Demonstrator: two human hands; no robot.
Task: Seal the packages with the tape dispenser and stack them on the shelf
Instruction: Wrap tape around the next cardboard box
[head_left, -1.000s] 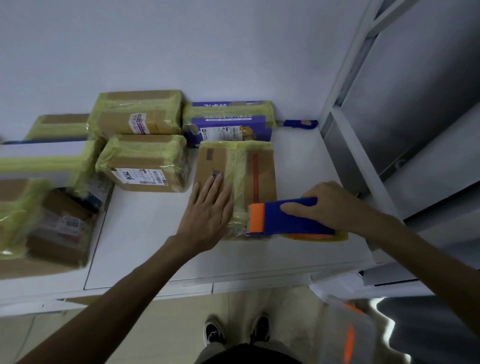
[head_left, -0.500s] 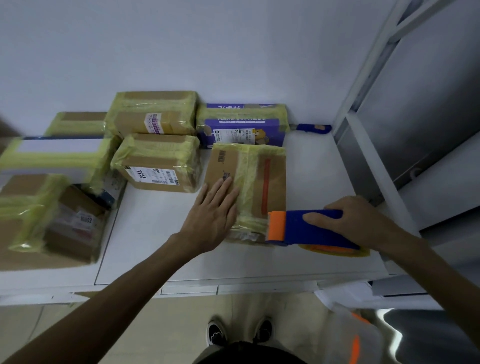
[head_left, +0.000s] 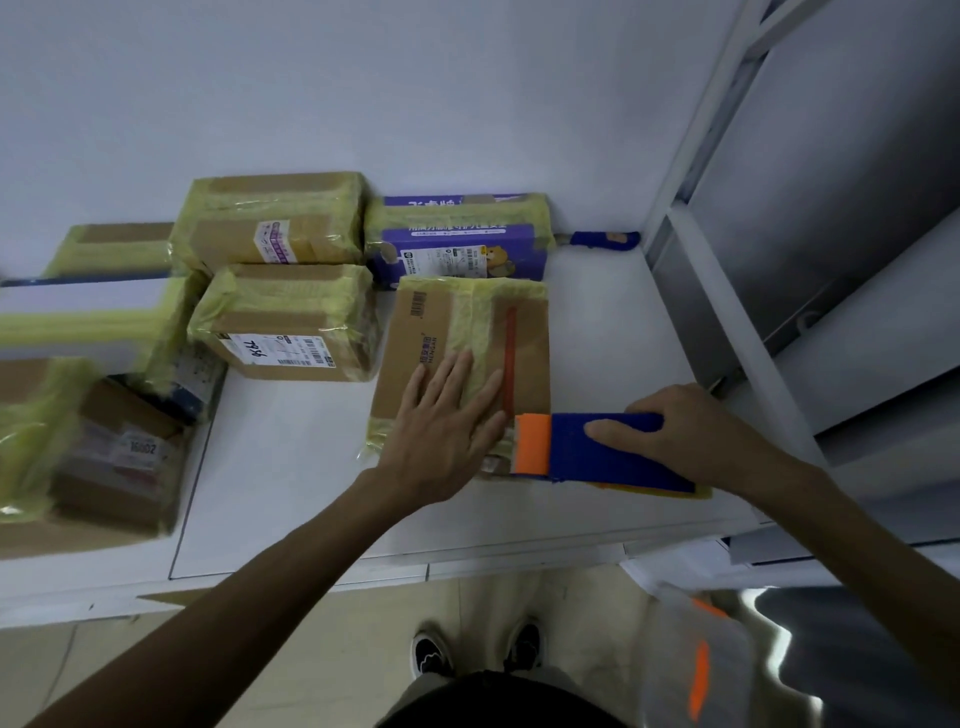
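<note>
Head view shows the sealing step in hand: the left hand (head_left: 441, 434) lies flat, fingers straight, on the cardboard package (head_left: 410, 358) mid-counter (head_left: 291, 478), while the right hand (head_left: 691, 436) grips the blue-and-orange tape dispenser (head_left: 571, 449), its orange end at the package's 5 o'clock corner. Next, I judge, the dispenser must run toward 12 o'clock along the seam under steady pressure; the shelf (head_left: 857, 364) stands at 3 o'clock

Cardboard pkg (head_left: 415, 332) w/ glossy yellow tape; plastic dispenser (head_left: 597, 449)
</note>
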